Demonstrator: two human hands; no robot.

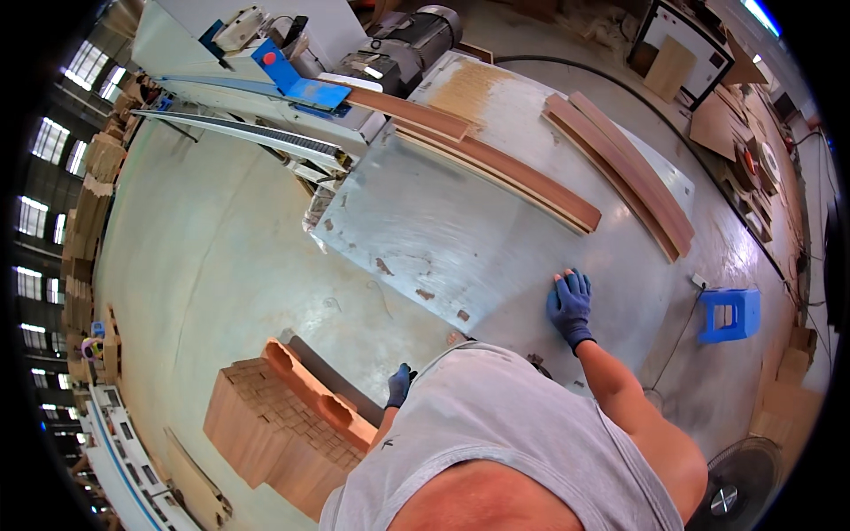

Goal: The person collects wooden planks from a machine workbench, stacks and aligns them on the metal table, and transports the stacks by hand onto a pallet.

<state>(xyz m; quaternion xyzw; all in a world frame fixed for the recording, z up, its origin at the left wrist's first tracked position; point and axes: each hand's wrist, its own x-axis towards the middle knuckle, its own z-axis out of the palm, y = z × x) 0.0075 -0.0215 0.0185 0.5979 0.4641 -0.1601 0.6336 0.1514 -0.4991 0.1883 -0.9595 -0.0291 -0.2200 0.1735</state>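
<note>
Metal worktable (425, 226) spans the middle of this workshop floor (204, 239). White machine (173, 35) stands far left, blue stool (748, 311) right, board stack (257, 420) near left. Reddish-brown planks (522, 181) lie across the table's far side, long axes slanting far-left to near-right. Right hand (569, 308), spread and empty, sits palm-down at the tabletop; left hand (400, 387) hangs near the stack, grip impossible to tell.

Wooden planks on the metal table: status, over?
Right gloved hand open over metal table. Left gloved hand low, near plank stack, grip unclear. Wooden planks in two groups, beyond right hand. Blue stool right of table.
</note>
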